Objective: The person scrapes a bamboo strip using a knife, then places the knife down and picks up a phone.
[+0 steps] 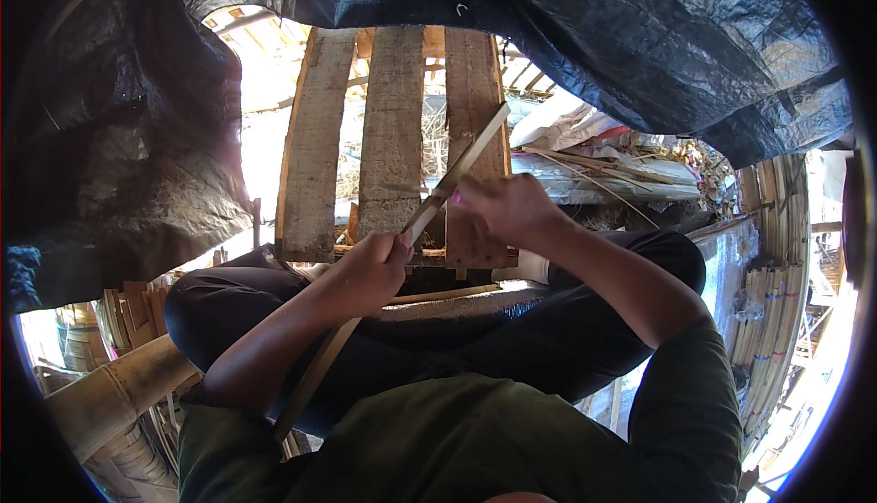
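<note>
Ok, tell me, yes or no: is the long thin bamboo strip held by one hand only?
No: both the left hand and the right hand grip the long thin bamboo strip, one below the other.

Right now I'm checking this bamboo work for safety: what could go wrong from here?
1. The left hand and right hand grip the thin bamboo strip bare, so its edges could probably cut or splinter the fingers.
2. The strip's long tail runs down past the lap; if it flexes or springs loose, it might whip against the leg or body.
3. Its free tip points up close to the wooden pallet and may snag there.
</note>
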`<action>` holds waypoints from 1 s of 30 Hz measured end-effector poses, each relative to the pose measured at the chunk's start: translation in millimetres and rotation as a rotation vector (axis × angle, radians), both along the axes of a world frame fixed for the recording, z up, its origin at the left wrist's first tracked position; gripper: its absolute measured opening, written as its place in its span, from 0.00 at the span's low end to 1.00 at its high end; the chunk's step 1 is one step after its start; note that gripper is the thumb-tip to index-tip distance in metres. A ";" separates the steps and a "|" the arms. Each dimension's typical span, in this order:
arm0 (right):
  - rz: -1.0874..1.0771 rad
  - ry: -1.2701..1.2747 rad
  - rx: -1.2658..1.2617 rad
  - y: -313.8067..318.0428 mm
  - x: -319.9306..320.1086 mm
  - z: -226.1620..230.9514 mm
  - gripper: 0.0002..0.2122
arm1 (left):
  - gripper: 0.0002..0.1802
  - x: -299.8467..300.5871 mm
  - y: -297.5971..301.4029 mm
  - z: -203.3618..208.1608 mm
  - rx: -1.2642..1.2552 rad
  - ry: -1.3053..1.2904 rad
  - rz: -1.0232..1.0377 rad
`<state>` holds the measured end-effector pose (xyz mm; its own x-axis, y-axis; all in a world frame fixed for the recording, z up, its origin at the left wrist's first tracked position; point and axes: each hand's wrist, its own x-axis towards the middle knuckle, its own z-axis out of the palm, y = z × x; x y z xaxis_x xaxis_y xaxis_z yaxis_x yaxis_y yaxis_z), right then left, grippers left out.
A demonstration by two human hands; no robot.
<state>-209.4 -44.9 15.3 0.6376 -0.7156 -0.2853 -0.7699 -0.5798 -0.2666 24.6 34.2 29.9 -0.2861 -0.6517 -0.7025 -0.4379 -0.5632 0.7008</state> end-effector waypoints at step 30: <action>0.132 -0.086 -0.329 -16.1 -26.7 -22.7 0.11 | 0.21 1.1 5.2 5.5 0.019 0.024 -0.014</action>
